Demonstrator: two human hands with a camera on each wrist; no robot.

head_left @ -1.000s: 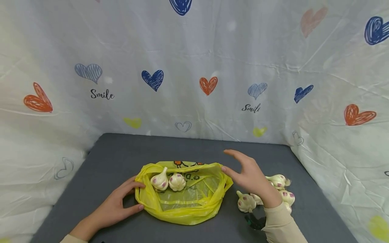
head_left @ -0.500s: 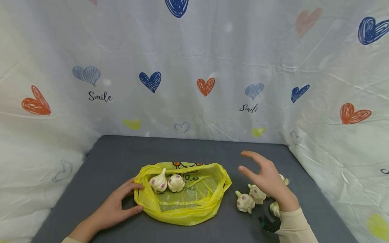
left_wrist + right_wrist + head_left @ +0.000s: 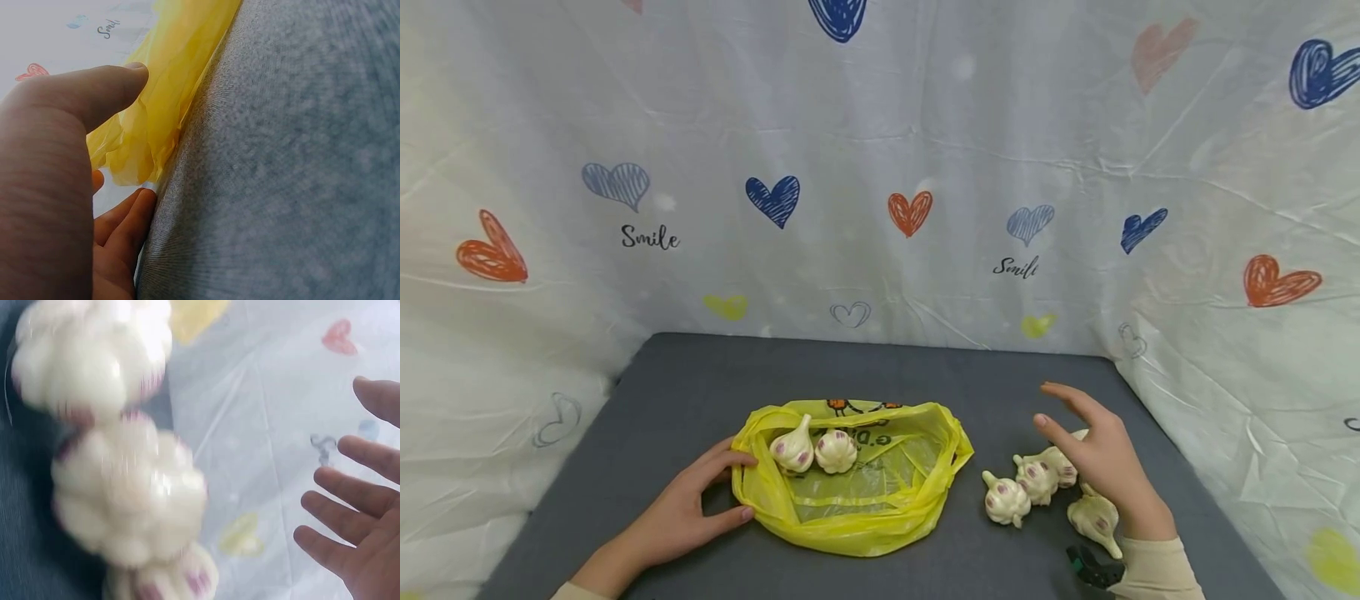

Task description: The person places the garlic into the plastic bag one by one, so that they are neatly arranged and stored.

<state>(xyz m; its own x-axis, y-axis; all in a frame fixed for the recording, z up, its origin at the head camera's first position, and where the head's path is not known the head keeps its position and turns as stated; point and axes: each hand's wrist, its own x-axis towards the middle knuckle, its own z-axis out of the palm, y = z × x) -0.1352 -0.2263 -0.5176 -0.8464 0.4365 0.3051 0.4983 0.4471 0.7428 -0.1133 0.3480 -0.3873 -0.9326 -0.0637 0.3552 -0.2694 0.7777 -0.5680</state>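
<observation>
A yellow plastic bag (image 3: 857, 533) lies on the table with its mouth spread. Two garlic bulbs (image 3: 792, 450) sit inside at its left part. My left hand (image 3: 681, 504) touches the bag's left side, thumb and fingers apart; in the left wrist view the thumb (image 3: 115, 90) lies against the yellow plastic. To the right of the bag, my right hand (image 3: 1108, 458) is raised over a group of garlic bulbs (image 3: 1036, 481), fingers spread and holding nothing. The right wrist view shows bulbs (image 3: 128, 494) close by, apart from the fingers (image 3: 356, 487). My hand partly hides the bulbs behind it.
A dark grey cloth (image 3: 842, 367) covers the table. White sheeting (image 3: 850, 125) with printed hearts stands behind and at both sides. A black device (image 3: 1093, 568) is at my right wrist, by the sleeve (image 3: 1157, 567).
My right hand has moved right, from the bag's right rim to above the loose garlic bulbs. My left hand has stayed at the bag, and the two bulbs inside have not moved.
</observation>
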